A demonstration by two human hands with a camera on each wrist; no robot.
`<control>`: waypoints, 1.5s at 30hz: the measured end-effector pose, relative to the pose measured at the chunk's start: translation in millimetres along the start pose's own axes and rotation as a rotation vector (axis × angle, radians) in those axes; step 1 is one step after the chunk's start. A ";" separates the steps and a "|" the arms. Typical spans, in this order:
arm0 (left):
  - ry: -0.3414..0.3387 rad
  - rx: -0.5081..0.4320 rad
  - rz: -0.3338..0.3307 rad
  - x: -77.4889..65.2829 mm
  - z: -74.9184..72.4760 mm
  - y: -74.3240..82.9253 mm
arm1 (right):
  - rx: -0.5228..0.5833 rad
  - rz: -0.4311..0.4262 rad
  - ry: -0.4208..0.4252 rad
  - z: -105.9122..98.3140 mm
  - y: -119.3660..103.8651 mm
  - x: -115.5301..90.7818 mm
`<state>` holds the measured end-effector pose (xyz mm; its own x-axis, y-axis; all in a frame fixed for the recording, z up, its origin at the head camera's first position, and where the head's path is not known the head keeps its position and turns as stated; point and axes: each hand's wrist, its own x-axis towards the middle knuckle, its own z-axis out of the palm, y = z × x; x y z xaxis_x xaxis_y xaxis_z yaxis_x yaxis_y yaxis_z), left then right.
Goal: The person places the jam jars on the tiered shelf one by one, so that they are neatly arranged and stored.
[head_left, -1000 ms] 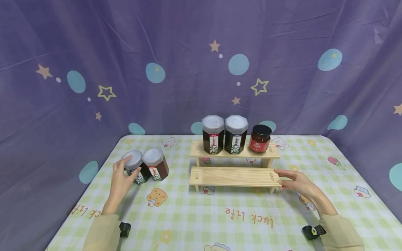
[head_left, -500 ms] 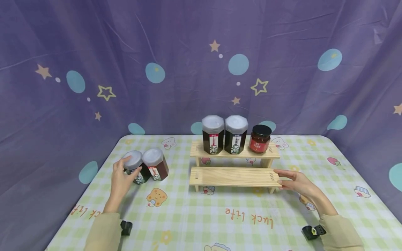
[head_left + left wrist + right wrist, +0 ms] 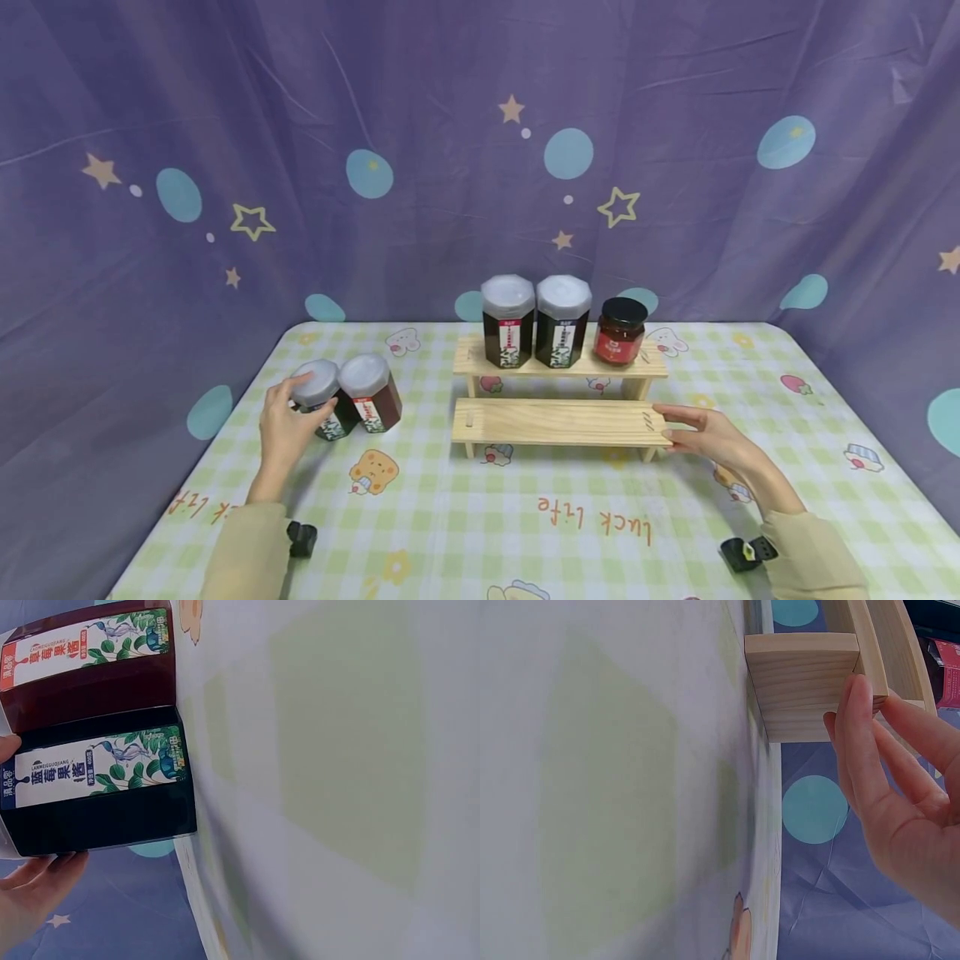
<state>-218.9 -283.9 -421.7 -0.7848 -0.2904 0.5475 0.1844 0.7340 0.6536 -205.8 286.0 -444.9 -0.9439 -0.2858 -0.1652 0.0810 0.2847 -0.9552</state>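
Note:
On the left of the table, my left hand (image 3: pixel 288 425) holds a dark blueberry jam jar (image 3: pixel 337 417) around its pale lid, thumb on one side and fingers on the other. In the left wrist view that jar (image 3: pixel 101 776) stands upright on the cloth, its label facing the camera. Close beside it is a reddish strawberry jam jar (image 3: pixel 384 406). At the right end of a two-tier wooden shelf (image 3: pixel 558 422), my right hand (image 3: pixel 712 437) pinches the lower board between thumb and fingers. The right wrist view shows fingertips (image 3: pixel 861 686) at the board's end.
Along the upper tier stand two dark jars with pale lids, one red-labelled (image 3: pixel 509 325) and one blue-labelled (image 3: pixel 564 325), plus a smaller black-lidded jar (image 3: pixel 621 332). A checked tablecloth (image 3: pixel 450 533) covers the table; a purple curtain (image 3: pixel 450 108) hangs behind.
My left wrist has shifted very slightly while the hand stays at the blueberry jam jar. The jars, the shelf and my right hand look the same.

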 end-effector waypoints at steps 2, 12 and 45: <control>0.004 0.002 0.002 0.2 0.0 -0.7 | -0.003 -0.004 -0.003 0.0 0.6 0.2; 0.071 -0.006 0.059 3.3 10.2 -26.2 | -0.006 -0.011 -0.012 -0.4 -2.8 -1.1; 0.158 0.045 0.101 -9.4 2.9 -48.4 | -0.001 -0.007 -0.016 0.0 -4.6 -2.1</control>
<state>-222.2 -314.9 -459.9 -0.6604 -0.3042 0.6865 0.2282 0.7897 0.5695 -204.2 285.3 -440.2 -0.9394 -0.3020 -0.1622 0.0739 0.2835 -0.9561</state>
